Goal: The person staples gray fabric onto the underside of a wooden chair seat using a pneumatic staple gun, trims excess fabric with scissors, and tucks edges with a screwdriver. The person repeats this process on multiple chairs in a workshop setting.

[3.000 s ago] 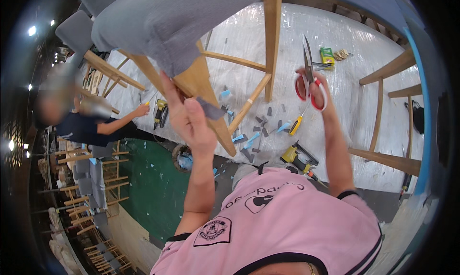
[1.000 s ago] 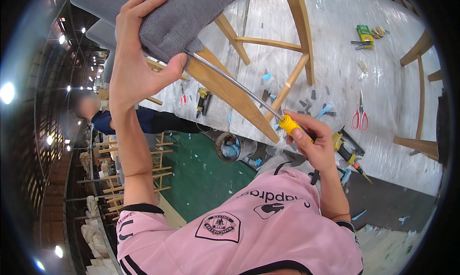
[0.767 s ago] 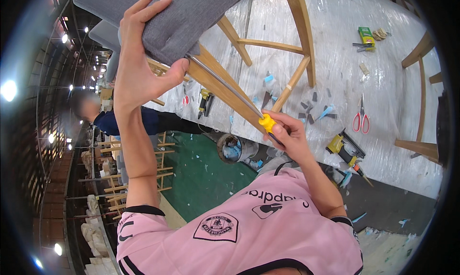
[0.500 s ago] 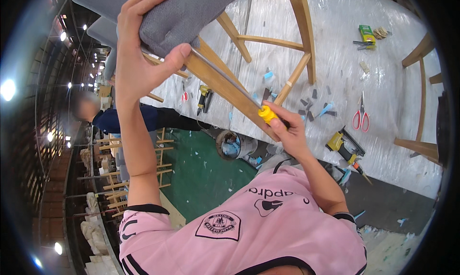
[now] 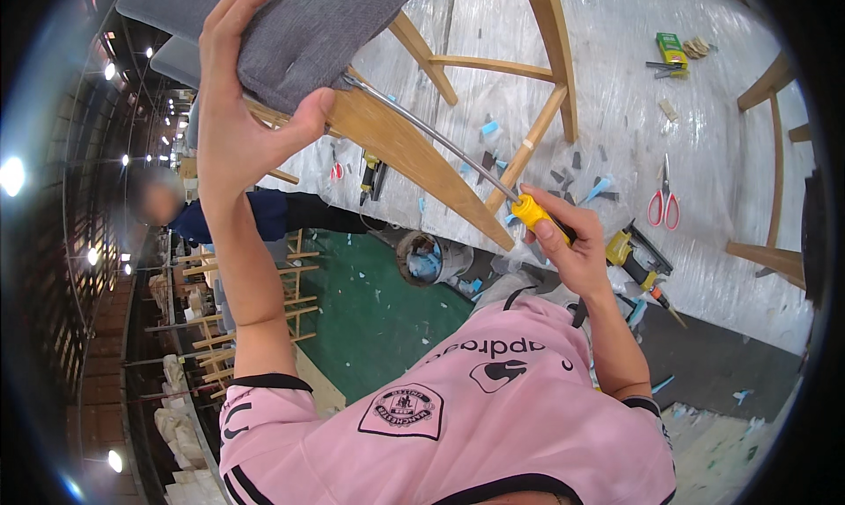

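A wooden chair with a grey upholstered seat [image 5: 321, 39] is tipped over at the table's edge, one wooden leg [image 5: 414, 157] slanting toward me. Around the seat's corner my left hand [image 5: 242, 122] is gripping, its fingers along the fabric and its thumb near the top of the leg. My right hand [image 5: 574, 248] is closed around the yellow-and-black handle of a screwdriver [image 5: 440, 137]. Its long metal shaft runs above the leg, and the tip meets the fabric edge where leg and seat join.
On the plastic-wrapped table [image 5: 704, 179] are red-handled scissors [image 5: 664, 197], a yellow staple gun [image 5: 638, 257], a green-yellow box [image 5: 671, 49] and scattered scraps. Another staple gun [image 5: 371, 178] lies farther left. A scrap bucket [image 5: 431, 260] stands below; a person [image 5: 211, 219] is at left.
My right hand has drawn back rightward with the screwdriver, exposing more shaft. The chair leg has turned slightly, showing a broader face. My left hand and the seat have shifted a little left.
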`<state>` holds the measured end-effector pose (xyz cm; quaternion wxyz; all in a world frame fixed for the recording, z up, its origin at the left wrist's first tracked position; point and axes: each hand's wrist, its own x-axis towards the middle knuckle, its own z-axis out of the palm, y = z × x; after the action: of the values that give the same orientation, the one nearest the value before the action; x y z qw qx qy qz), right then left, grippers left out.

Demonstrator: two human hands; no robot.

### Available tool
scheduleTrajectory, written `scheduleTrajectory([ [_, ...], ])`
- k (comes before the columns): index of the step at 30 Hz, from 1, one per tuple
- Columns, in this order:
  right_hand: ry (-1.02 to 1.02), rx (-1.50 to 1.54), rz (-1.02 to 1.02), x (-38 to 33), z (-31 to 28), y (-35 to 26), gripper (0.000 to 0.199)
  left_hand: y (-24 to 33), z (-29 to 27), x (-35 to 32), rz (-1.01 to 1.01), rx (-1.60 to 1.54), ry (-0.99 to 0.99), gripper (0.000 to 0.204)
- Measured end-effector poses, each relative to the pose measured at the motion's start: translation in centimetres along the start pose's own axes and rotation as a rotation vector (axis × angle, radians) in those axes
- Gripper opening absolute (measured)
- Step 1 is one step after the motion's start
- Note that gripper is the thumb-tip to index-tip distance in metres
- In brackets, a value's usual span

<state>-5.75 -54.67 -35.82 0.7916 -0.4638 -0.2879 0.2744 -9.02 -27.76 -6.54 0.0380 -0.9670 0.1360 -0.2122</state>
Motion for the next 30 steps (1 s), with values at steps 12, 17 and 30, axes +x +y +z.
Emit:
scheduleTrajectory([
  [12,0.025,0.042,-0.109,1.3,2.5,3.2,0.038,0.4,0.1,-0.5,-0.061,-0.067,-0.012,0.081],
  [17,0.113,-0.017,-0.326,4.5,5.6,7.1,0.040,0.8,0.2,0.1,-0.059,-0.026,-0.012,0.082],
  [30,0.046,-0.014,-0.156,0.9,2.0,3.6,0.043,-1.4,-1.0,1.4,-0.067,-0.126,-0.145,0.094],
])
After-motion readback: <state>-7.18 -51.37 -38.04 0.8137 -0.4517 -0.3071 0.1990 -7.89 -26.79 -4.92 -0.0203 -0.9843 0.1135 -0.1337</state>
